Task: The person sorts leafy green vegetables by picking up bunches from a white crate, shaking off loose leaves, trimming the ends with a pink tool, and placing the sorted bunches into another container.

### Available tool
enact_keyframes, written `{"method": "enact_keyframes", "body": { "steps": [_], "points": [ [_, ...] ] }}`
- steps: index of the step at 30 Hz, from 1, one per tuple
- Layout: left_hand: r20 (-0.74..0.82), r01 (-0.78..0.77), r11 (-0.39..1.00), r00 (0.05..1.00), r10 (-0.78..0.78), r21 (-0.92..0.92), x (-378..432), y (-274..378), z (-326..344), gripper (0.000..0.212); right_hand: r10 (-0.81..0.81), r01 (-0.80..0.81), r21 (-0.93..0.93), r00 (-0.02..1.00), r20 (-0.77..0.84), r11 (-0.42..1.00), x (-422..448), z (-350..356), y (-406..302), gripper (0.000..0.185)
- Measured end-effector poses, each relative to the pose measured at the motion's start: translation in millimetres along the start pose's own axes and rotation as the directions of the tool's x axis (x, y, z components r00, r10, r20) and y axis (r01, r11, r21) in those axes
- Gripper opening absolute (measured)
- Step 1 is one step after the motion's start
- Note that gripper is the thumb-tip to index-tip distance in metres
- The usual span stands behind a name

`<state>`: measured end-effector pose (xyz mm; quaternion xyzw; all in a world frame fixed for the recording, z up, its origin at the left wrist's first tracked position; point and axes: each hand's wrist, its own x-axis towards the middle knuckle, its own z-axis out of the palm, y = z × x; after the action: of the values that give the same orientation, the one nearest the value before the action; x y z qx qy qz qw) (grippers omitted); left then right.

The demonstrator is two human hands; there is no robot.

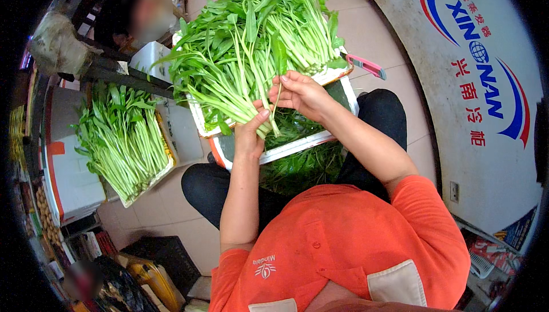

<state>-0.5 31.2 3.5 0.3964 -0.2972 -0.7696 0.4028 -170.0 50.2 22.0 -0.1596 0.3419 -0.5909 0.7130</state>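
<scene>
My left hand (248, 138) grips the stem ends of a small bunch of water spinach (227, 100), its leaves pointing up and away from me. My right hand (306, 95) pinches the thin stalk of a single long leaf (279, 55) beside the bunch. Behind both hands, a large heap of water spinach (300, 33) fills a white foam tray (197, 119). This tray rests on a foam box (296, 145) between my knees, with loose greens (300, 125) visible inside. A pink utility knife (366, 66) sticks out over the tray's right corner.
To the left, another tray holds stacked water spinach (133, 149) next to a white foam box (75, 187). A white chest freezer (484, 175) stands close on the right. A black crate (165, 256) lies lower left. A person (113, 25) is at upper left.
</scene>
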Motion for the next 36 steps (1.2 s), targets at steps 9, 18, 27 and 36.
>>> {"method": "enact_keyframes", "body": {
  "steps": [9,18,27,36],
  "points": [
    [-0.037,-0.027,0.995,0.999,0.024,-0.101,8,12,-22,0.041,0.717,-0.105,-0.771,0.464,0.52,0.628,-30,12,-13,0.019],
    [0.049,-0.146,0.962,0.986,0.162,-0.229,3,23,-14,0.048,-0.359,0.358,-0.932,0.878,0.317,0.051,0,7,-2,0.024],
    [0.005,0.032,0.976,0.999,-0.032,-0.215,4,21,-7,0.029,-0.589,0.35,-0.917,0.705,0.394,-0.194,36,-16,6,0.021],
    [0.077,0.151,0.965,0.988,-0.137,-0.216,2,17,-8,0.036,-0.584,0.264,-0.938,0.735,0.346,-0.224,34,-13,9,0.032]
  ]
}}
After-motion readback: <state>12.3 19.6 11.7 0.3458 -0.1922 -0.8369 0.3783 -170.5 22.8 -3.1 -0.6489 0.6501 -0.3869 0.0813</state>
